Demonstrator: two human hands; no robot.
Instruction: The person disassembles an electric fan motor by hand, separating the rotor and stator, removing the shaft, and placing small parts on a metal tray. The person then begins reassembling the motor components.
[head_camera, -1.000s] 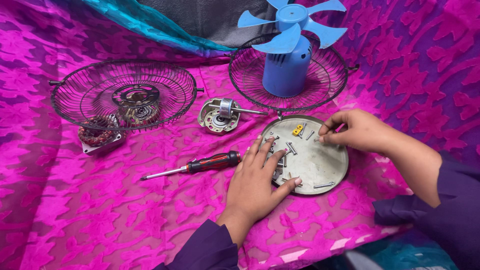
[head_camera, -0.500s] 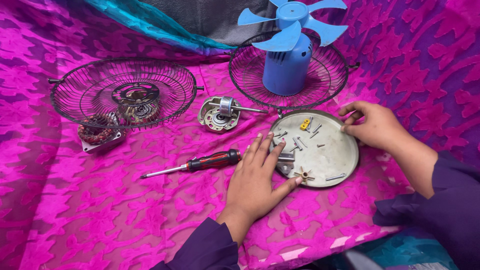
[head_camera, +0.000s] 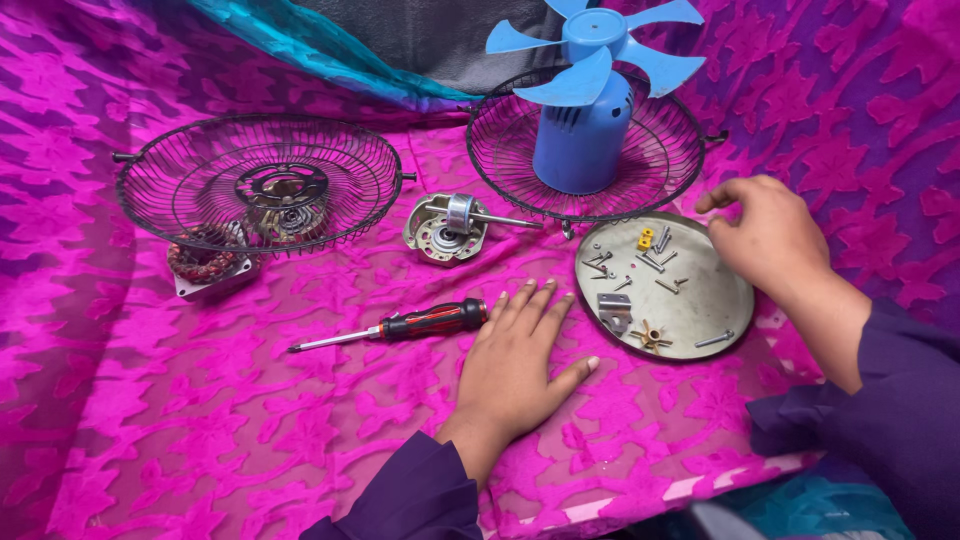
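Observation:
My left hand (head_camera: 520, 365) lies flat, palm down, on the pink patterned cloth, its fingertips next to the handle of a red and black screwdriver (head_camera: 400, 327). It holds nothing. My right hand (head_camera: 770, 240) hovers at the far right edge of a round metal plate (head_camera: 720, 315), fingers curled loosely, with nothing visible in it. The plate carries several screws (head_camera: 655, 262), a small yellow piece (head_camera: 646, 239) and a small metal bracket (head_camera: 614, 308).
A blue fan blade on its blue housing (head_camera: 585, 110) stands in a wire guard (head_camera: 490, 150) behind the plate. A second wire guard (head_camera: 150, 190) with a motor part sits at left, over a copper-wound stator (head_camera: 205, 262). A rotor with shaft (head_camera: 450, 225) lies between them.
My left hand has slid off the plate onto the cloth beside the screwdriver. The plate has shifted to the right. My right hand has moved from over the plate to its far right edge.

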